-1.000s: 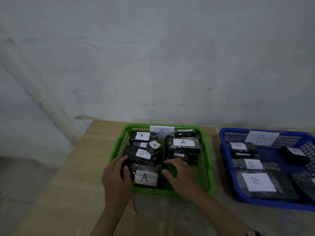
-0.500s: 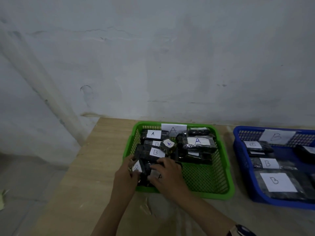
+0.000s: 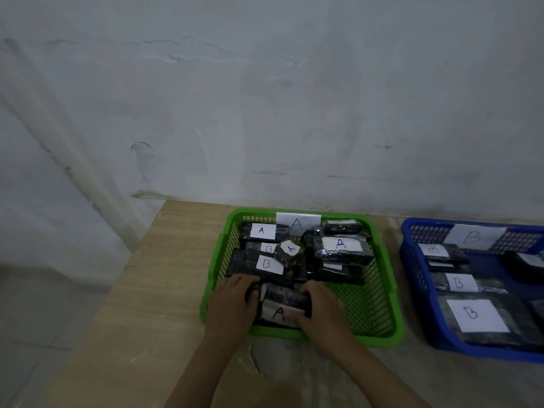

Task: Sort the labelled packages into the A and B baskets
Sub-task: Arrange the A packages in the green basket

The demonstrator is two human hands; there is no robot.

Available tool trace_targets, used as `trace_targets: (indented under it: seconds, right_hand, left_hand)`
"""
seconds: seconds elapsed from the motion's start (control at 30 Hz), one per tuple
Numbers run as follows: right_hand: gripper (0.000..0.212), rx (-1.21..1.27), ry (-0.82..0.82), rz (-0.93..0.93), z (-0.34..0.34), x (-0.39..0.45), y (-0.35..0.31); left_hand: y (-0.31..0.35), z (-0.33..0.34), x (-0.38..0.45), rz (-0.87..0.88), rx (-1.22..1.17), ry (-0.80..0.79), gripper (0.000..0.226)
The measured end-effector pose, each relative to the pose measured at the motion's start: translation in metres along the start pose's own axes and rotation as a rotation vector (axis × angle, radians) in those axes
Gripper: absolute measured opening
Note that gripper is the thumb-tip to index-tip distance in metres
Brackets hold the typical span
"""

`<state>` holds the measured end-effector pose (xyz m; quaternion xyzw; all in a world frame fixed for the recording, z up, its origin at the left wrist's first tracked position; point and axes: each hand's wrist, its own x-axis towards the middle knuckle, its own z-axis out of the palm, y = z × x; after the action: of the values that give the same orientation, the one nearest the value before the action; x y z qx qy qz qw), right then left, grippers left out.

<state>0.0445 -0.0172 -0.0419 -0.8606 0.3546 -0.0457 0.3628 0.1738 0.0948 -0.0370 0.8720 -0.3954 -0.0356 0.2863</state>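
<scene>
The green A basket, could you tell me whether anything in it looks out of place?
Yes. Two packages labelled B lie at the left of the green basket, whose sign reads A; they belong in the blue basket.

wall (image 3: pixel 265 98): grey-white, stained | table (image 3: pixel 153 290): light wood, against wall | floor (image 3: pixel 35 334): grey | light: dim

both hands (image 3: pixel 232 304) (image 3: pixel 319 312) grip "a" package (image 3: pixel 282 307) at green basket (image 3: pixel 379 290) front; blue basket (image 3: pixel 412 260) right.
</scene>
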Motion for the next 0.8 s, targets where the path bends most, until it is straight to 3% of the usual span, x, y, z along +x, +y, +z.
trace_targets:
  seconds: [0.2, 0.33, 0.4, 0.6, 0.7, 0.8]
  right_hand:
    - [0.020, 0.339, -0.001, 0.004, -0.028, -0.004, 0.009]
    - [0.036, 0.417, 0.191, 0.138, -0.049, -0.002, 0.023]
    - [0.037, 0.392, 0.266, 0.171, -0.056, -0.004, 0.030]
    - [0.028, 0.215, 0.277, 0.200, -0.061, -0.007, 0.042]
    - [0.028, 0.155, 0.297, 0.183, -0.062, -0.007, 0.044]
    - [0.028, 0.063, 0.228, 0.190, -0.063, -0.008, 0.045]
  left_hand:
    - [0.007, 0.010, 0.001, -0.001, -0.019, -0.020, 0.044]
    - [0.015, 0.020, 0.002, 0.114, 0.033, 0.009, 0.033]
    - [0.020, 0.025, 0.003, 0.168, 0.062, 0.014, 0.032]
    - [0.024, 0.036, 0.005, 0.245, 0.285, -0.093, 0.032]
    - [0.026, 0.036, 0.006, 0.241, 0.376, -0.193, 0.046]
    - [0.027, 0.038, 0.008, 0.234, 0.390, -0.163, 0.052]
